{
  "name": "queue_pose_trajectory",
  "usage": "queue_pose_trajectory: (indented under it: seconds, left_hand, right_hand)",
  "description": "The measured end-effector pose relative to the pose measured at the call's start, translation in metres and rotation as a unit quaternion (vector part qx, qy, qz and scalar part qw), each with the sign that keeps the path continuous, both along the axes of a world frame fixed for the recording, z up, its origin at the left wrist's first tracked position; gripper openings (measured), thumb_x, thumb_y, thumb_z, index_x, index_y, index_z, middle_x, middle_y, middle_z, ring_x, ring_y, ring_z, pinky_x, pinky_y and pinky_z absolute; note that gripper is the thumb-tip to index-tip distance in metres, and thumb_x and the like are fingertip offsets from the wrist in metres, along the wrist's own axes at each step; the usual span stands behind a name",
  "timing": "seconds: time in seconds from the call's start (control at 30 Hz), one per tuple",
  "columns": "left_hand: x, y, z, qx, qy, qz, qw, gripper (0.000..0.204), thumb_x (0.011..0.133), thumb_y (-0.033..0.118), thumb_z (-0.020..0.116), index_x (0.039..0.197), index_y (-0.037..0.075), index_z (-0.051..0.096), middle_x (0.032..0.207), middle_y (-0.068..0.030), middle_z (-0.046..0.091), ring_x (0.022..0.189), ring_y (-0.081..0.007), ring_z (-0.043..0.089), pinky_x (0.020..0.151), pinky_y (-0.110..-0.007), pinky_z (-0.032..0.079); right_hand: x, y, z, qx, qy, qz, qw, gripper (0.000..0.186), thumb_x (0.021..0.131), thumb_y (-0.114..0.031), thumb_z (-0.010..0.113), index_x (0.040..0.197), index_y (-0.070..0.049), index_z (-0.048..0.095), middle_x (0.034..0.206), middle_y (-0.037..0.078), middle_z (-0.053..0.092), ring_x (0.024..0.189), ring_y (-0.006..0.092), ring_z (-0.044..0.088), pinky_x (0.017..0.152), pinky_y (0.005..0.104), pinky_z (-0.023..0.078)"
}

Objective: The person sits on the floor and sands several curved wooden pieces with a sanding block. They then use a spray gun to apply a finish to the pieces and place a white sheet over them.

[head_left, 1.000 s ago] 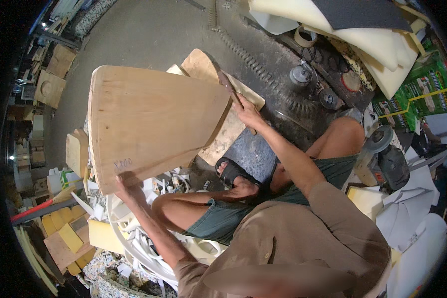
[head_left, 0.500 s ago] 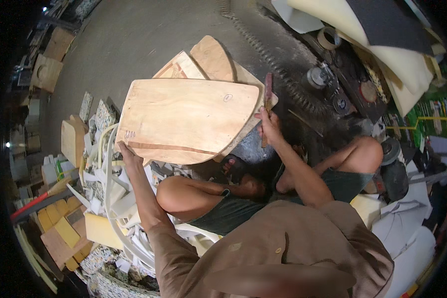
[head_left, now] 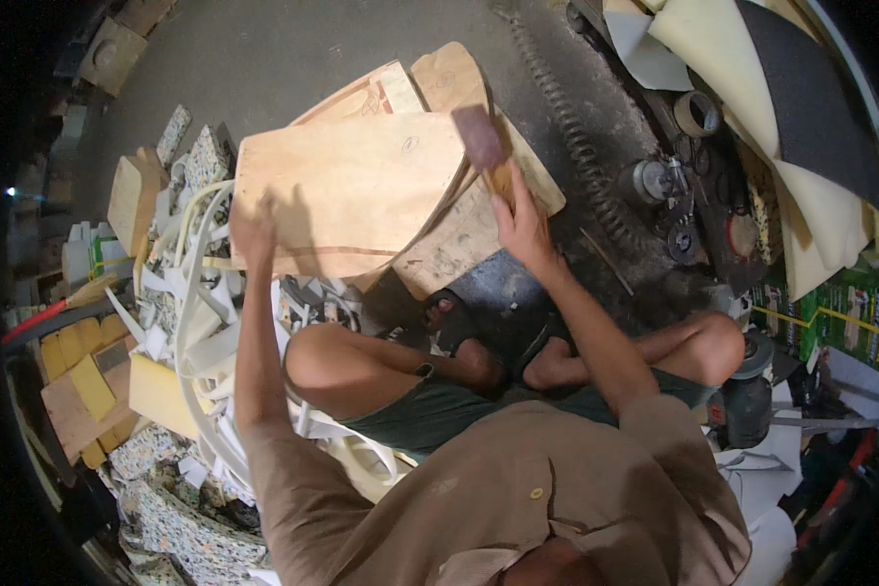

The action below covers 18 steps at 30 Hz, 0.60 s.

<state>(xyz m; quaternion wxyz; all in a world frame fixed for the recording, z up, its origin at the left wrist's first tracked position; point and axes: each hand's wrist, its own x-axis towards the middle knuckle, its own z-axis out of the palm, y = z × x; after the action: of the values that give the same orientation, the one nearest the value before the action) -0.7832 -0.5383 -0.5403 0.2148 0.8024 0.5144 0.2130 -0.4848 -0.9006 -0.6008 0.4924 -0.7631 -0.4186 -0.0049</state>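
A pale plywood panel (head_left: 352, 186) with one curved end lies on a stack of similar boards in front of me. My left hand (head_left: 255, 232) is over the panel's left end, casting a shadow on the wood; its fingers are blurred, and I cannot tell whether they touch it. My right hand (head_left: 523, 220) is closed around the wooden handle of a flat tool (head_left: 479, 137) with a wide reddish-brown head, brush or scraper. That head is blurred and overlaps the panel's right tip. Beneath, a worn board (head_left: 449, 244) and a rounded board (head_left: 451, 73) stick out.
White foam offcuts (head_left: 210, 342) and speckled foam blocks (head_left: 186, 508) pile up at my left. A coiled hose (head_left: 566, 127) runs along the floor at right, near a metal cup-like device (head_left: 648, 181) and a tape roll (head_left: 697, 114). Foam sheets (head_left: 732, 117) lean at far right.
The tool has turned its broad face up and moved left over the panel's tip. My left hand has shifted from the panel's lower left corner to above its left end.
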Motion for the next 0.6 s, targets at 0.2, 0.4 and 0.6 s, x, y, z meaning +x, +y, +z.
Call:
queue_pose_trajectory:
  seconds: [0.2, 0.4, 0.6]
  left_hand:
    - [0.164, -0.082, -0.041, 0.015, 0.267, -0.066, 0.961, 0.067, 0.101, 0.05, 0.035, 0.156, 0.014, 0.023, 0.161, -0.0235, 0.014, 0.146, -0.05, 0.011, 0.109, -0.074, 0.018]
    - [0.173, -0.096, -0.052, 0.092, 0.256, -0.069, 0.96, 0.067, 0.1, 0.054, 0.029, 0.155, 0.014, 0.026, 0.159, -0.0265, 0.016, 0.143, -0.0564, 0.013, 0.102, -0.082, 0.014]
    - [0.178, -0.1, -0.051, 0.07, 0.249, -0.033, 0.965, 0.067, 0.1, 0.052, 0.03, 0.154, 0.011, 0.027, 0.159, -0.0289, 0.016, 0.142, -0.0587, 0.011, 0.102, -0.082, 0.012]
  right_hand:
    - [-0.092, -0.057, 0.003, -0.265, 0.084, 0.112, 0.954, 0.068, 0.09, -0.019, 0.068, 0.152, -0.024, 0.039, 0.093, 0.022, 0.052, 0.078, 0.043, 0.061, 0.062, 0.0477, 0.052]
    - [0.005, 0.023, -0.007, -0.188, 0.064, 0.092, 0.976, 0.068, 0.09, -0.02, 0.068, 0.152, -0.022, 0.04, 0.087, 0.02, 0.06, 0.079, 0.0373, 0.064, 0.061, 0.0461, 0.05]
    - [-0.021, 0.022, 0.016, -0.184, 0.039, 0.074, 0.979, 0.062, 0.091, -0.018, 0.064, 0.15, -0.016, 0.043, 0.079, 0.018, 0.065, 0.073, 0.0325, 0.062, 0.064, 0.048, 0.05]
